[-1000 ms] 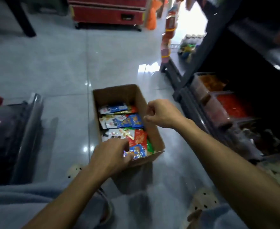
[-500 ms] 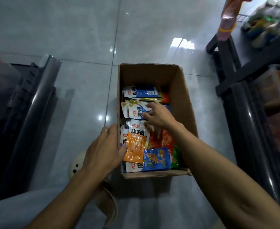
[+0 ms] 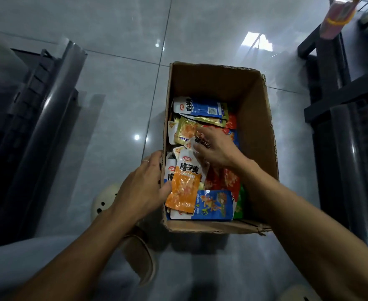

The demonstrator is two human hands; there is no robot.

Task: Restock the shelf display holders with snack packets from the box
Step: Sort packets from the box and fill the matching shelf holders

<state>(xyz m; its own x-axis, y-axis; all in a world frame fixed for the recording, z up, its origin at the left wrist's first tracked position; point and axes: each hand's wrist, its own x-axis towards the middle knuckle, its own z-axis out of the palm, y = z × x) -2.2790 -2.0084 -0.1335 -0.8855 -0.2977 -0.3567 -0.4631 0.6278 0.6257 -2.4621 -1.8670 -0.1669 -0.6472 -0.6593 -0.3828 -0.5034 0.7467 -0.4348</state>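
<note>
An open cardboard box [image 3: 259, 127] stands on the tiled floor, its near half filled with several snack packets. My right hand [image 3: 217, 148] is inside the box, its fingertips pinching a small clear packet with dark contents [image 3: 192, 144] in the middle of the pile. My left hand [image 3: 139, 187] straddles the box's left wall, fingers outside and thumb inside against an orange and white packet [image 3: 184, 190]. A blue packet [image 3: 202, 107] lies at the far end of the pile, and another blue one [image 3: 214, 205] at the near end.
A dark shelf unit [image 3: 341, 94] runs along the right side, close to the box. A dark rack with a clear front rail [image 3: 55, 101] stands on the left. A pink hanging strip of snacks [image 3: 337, 16] shows at the top right. My pale slipper [image 3: 104, 200] sits beside the box.
My head tipped down over the box. My right hand went from above the box's right rim into the packets and took hold of a small one. My left hand stayed at the left wall.
</note>
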